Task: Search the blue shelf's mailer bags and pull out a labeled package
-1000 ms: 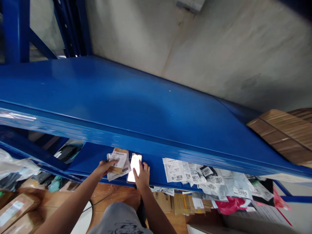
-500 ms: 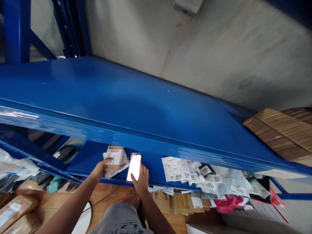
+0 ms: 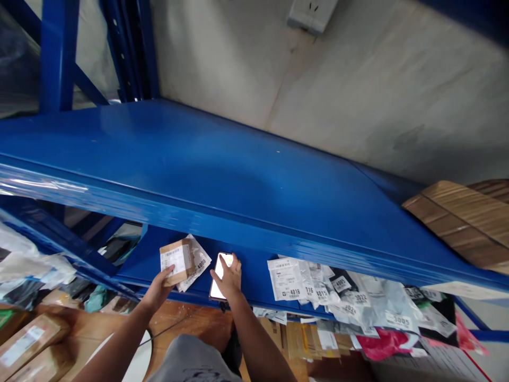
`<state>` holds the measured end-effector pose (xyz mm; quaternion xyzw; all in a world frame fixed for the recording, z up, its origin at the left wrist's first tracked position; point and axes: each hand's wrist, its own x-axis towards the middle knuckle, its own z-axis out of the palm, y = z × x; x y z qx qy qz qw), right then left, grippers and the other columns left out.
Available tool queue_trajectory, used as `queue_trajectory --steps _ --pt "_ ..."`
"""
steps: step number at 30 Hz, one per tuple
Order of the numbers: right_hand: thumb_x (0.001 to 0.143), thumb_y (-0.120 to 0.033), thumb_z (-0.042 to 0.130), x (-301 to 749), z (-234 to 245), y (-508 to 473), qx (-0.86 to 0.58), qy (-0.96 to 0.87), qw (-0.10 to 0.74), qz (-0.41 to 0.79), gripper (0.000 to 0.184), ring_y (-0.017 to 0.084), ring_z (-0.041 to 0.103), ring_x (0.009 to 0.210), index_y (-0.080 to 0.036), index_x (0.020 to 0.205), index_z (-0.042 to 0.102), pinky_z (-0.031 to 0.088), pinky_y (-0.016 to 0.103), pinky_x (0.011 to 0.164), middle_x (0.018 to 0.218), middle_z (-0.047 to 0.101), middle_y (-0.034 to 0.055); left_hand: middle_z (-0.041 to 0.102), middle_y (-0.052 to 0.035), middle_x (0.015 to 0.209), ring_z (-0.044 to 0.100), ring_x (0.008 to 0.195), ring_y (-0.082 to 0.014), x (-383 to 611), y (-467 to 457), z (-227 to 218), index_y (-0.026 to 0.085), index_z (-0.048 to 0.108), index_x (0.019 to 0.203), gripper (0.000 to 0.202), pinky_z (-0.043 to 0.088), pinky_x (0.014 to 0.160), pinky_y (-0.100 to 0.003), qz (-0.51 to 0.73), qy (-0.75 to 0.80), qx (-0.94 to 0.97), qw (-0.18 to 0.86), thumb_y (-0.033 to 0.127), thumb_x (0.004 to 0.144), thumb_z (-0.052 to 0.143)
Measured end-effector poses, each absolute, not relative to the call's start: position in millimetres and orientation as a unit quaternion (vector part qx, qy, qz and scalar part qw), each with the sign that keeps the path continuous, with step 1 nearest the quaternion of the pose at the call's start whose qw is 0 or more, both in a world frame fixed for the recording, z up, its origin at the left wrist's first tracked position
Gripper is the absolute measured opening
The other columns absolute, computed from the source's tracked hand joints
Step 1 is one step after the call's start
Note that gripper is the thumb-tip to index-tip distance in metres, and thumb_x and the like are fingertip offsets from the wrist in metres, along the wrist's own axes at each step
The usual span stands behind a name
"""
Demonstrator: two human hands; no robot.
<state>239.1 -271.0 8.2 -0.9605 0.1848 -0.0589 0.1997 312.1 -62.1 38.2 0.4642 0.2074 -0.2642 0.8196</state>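
Observation:
My left hand point(image 3: 159, 288) grips a small brown cardboard box point(image 3: 186, 273) with a white printed label, the thumb lying over the label. Just right of the box, partly behind it, is a white mailer bag point(image 3: 201, 261) marked 4008. A smartphone point(image 3: 217, 292) with a bright, washed-out screen is in my right hand point(image 3: 229, 278), over the lower blue shelf point(image 3: 252, 270). One finger reaches across the screen and the thumb is at its left edge. Whether the phone also rests on the shelf, I cannot tell.
Numbered mailer bags point(image 3: 288, 278) lie in a row along the lower shelf to the right. The upper blue shelf point(image 3: 222, 164) juts out above my hands, with a brown carton point(image 3: 457, 223) at its right end. Boxes point(image 3: 29, 339) sit on the floor at left.
The box has turned and shifted left, showing more of its side and separating from the 4008 bag. My right hand has moved its fingers over the phone's screen. The view has shifted slightly.

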Motion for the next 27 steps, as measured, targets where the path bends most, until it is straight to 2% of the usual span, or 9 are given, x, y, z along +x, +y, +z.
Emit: queue_trajectory --steps 4,9,14,16,18,20,22,24,27 --pt "0.086 -0.052 0.056 239.3 18.3 -269.3 -0.955 0.202 0.214 -0.027 0.064 0.044 0.034 0.132 -0.027 0.143 0.039 0.032 0.053 0.104 0.149 0.026 0.0236 0.073 -0.0110 0.095 0.070 0.085 -0.0224 312.2 -62.2 37.0 0.008 0.053 0.125 0.039 0.058 0.071 -0.028 -0.251 0.208 0.455 0.828 0.012 0.086 0.050" --pt "0.086 -0.051 0.056 238.5 30.5 -266.6 -0.953 0.191 0.236 0.008 0.061 0.043 0.024 0.138 -0.028 0.141 0.043 0.028 0.051 0.108 0.152 0.022 0.0191 0.073 -0.0136 0.094 0.070 0.084 -0.0237 311.9 -62.3 33.8 0.005 0.055 0.121 0.036 0.059 0.071 -0.029 -0.251 0.200 0.453 0.832 0.011 0.086 0.052" --pt "0.068 -0.045 0.072 229.5 29.0 -248.2 -0.913 0.338 0.228 -0.027 0.097 0.043 0.043 0.120 0.004 0.142 0.031 0.035 0.048 0.103 0.129 0.045 0.0291 0.073 -0.0132 0.094 0.070 0.086 -0.0229 310.8 -65.7 24.5 0.006 0.057 0.118 0.033 0.058 0.075 -0.028 -0.235 0.196 0.450 0.839 0.012 0.085 0.056" --pt "0.063 -0.039 0.073 225.3 23.7 -243.9 -0.908 0.356 0.218 -0.032 0.098 0.043 0.048 0.113 0.012 0.137 0.032 0.039 0.048 0.100 0.119 0.050 0.0301 0.074 -0.0120 0.092 0.071 0.082 -0.0225 306.0 -69.3 21.8 0.007 0.055 0.119 0.035 0.057 0.070 -0.028 -0.224 0.200 0.446 0.843 0.012 0.084 0.057" --pt "0.063 -0.033 0.070 220.3 16.5 -248.1 -0.918 0.335 0.207 -0.037 0.088 0.042 0.052 0.109 0.013 0.131 0.038 0.042 0.047 0.097 0.114 0.053 0.0299 0.074 -0.0114 0.091 0.070 0.080 -0.0230 293.1 -71.1 20.9 0.007 0.055 0.119 0.037 0.056 0.068 -0.028 -0.211 0.203 0.430 0.854 0.014 0.083 0.060" --pt "0.059 -0.029 0.068 213.3 8.1 -262.0 -0.928 0.306 0.211 -0.035 0.078 0.043 0.056 0.105 0.009 0.124 0.046 0.043 0.048 0.096 0.106 0.058 0.0283 0.074 -0.0125 0.086 0.070 0.079 -0.0257 268.2 -69.1 21.2 0.006 0.058 0.113 0.041 0.055 0.069 -0.030 -0.192 0.210 0.404 0.869 0.020 0.076 0.069" --pt "0.055 -0.032 0.070 207.4 -0.8 -282.6 -0.926 0.262 0.270 -0.017 0.073 0.043 0.059 0.103 -0.001 0.119 0.052 0.047 0.052 0.093 0.100 0.061 0.0242 0.074 -0.0128 0.080 0.070 0.079 -0.0287 230.5 -65.0 21.3 0.005 0.062 0.102 0.050 0.055 0.071 -0.032 -0.186 0.222 0.363 0.885 0.031 0.064 0.081" --pt "0.061 -0.051 0.071 210.6 -9.2 -301.6 -0.885 0.156 0.436 0.049 0.068 0.039 0.063 0.101 -0.025 0.121 0.052 0.055 0.053 0.074 0.105 0.063 0.0145 0.074 -0.0105 0.075 0.069 0.082 -0.0303 184.9 -62.8 20.2 0.009 0.065 0.094 0.057 0.054 0.075 -0.034 -0.186 0.232 0.315 0.902 0.042 0.053 0.086" --pt "0.066 -0.070 0.066 232.1 -19.7 -301.7 -0.862 -0.021 0.468 0.194 0.071 0.034 0.061 0.105 -0.035 0.125 0.048 0.057 0.045 0.055 0.112 0.060 0.0091 0.074 -0.0075 0.072 0.069 0.087 -0.0301 114.8 -63.2 13.6 0.014 0.067 0.083 0.047 0.052 0.081 -0.034 -0.128 0.265 0.262 0.919 0.041 0.050 0.086"
